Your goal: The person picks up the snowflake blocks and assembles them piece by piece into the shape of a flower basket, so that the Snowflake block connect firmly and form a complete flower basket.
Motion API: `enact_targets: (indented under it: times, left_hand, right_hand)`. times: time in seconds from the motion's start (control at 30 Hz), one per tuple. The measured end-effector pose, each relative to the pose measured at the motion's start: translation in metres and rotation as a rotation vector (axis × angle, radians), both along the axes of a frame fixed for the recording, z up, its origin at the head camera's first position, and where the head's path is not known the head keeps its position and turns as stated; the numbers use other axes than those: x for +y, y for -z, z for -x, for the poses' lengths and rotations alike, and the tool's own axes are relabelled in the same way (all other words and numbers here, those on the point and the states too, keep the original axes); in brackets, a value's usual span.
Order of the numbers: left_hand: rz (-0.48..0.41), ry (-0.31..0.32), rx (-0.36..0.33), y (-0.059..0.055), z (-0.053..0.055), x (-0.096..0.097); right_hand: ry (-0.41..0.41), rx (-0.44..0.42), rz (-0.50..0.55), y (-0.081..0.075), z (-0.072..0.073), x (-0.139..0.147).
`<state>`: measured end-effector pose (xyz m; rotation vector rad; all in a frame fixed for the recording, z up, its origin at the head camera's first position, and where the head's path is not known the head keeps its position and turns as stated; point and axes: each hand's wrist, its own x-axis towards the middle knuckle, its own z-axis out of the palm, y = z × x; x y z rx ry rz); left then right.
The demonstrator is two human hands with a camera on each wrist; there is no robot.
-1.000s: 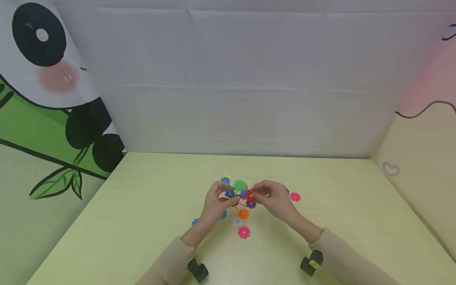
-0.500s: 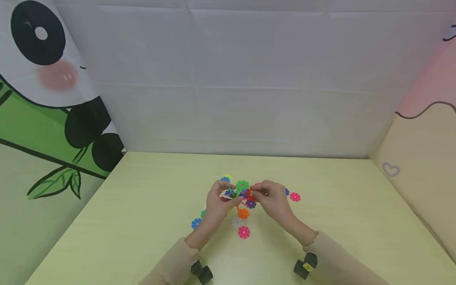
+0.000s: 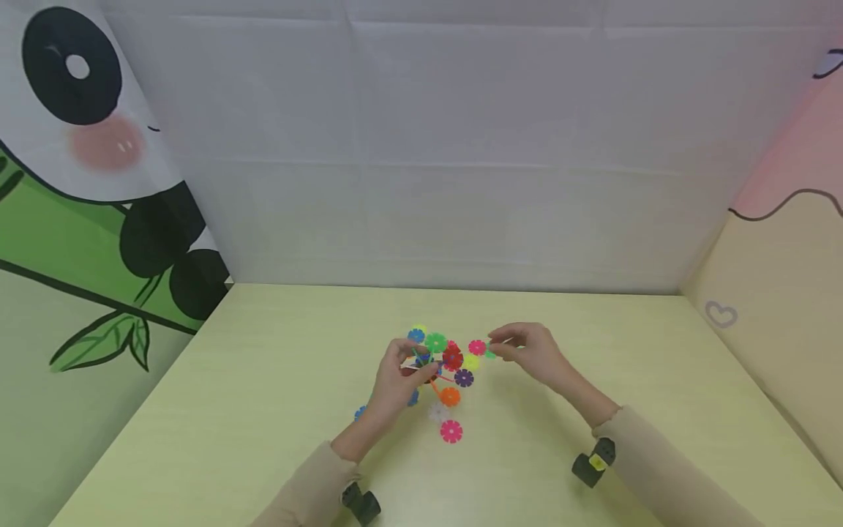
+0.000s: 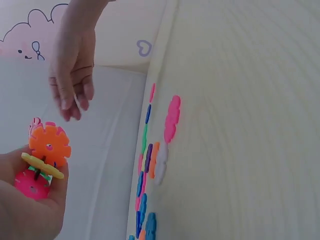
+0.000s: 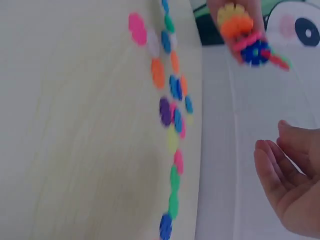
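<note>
Left hand [image 3: 395, 373]: fingers and thumb curled round the cluster [image 4: 52, 151], raised above the desk [image 3: 230, 395]
Cluster make-up: slotted discs joined at differing angles, orange, yellow, pink, blue and red among them
Right hand [image 3: 530, 353]: raised, fingers loosely bent, thumb apart from them, nothing grasped; well clear of the cluster
Loose discs: flat on the desk below both hands; a pink disc [image 3: 451, 431] lies nearest the person, a white disc [image 3: 437, 412] just beyond, then an orange disc [image 3: 450, 397]
Right wrist camera [image 3: 593, 462]: yellow patch, any marking too small to read
Right wall: heart outline [image 3: 721, 314]
</note>
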<state>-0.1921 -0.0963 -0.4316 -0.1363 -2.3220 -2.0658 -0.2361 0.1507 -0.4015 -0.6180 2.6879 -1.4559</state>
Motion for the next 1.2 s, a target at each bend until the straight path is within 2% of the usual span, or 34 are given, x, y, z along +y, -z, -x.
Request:
enact_targets:
  times: [0.1, 0.2, 0.37, 0.57, 0.7, 1.0, 1.1, 1.2]
  left_hand:
    - [0.041, 0.022, -0.035, 0.003, 0.000, -0.007]
    - [0.052, 0.029, -0.058, 0.005, -0.001, -0.013]
    - [0.055, 0.042, -0.092, 0.005, -0.002, -0.017]
    - [0.026, 0.067, -0.141, 0.004, -0.003, -0.016]
    - [-0.010, 0.060, -0.144, 0.005, -0.003, -0.013]
    - [-0.015, 0.056, -0.100, 0.004, -0.004, -0.012]
    - [-0.020, 0.061, -0.080, 0.002, -0.004, -0.011]
    - [-0.015, 0.061, -0.063, 0.000, -0.004, -0.009]
  right_hand:
    - [0.004, 0.021, -0.105, 0.011, 0.019, 0.031]
    - [-0.008, 0.015, -0.175, 0.024, 0.032, 0.057]
    - [-0.030, -0.050, -0.257, 0.041, 0.039, 0.079]
    - [-0.007, -0.107, -0.347, 0.052, 0.039, 0.085]
    - [0.006, -0.124, -0.349, 0.053, 0.038, 0.085]
    - [0.007, -0.068, -0.308, 0.051, 0.031, 0.082]
    - [-0.006, -0.046, -0.254, 0.050, 0.027, 0.076]
    - [-0.029, -0.070, -0.145, 0.045, 0.018, 0.061]
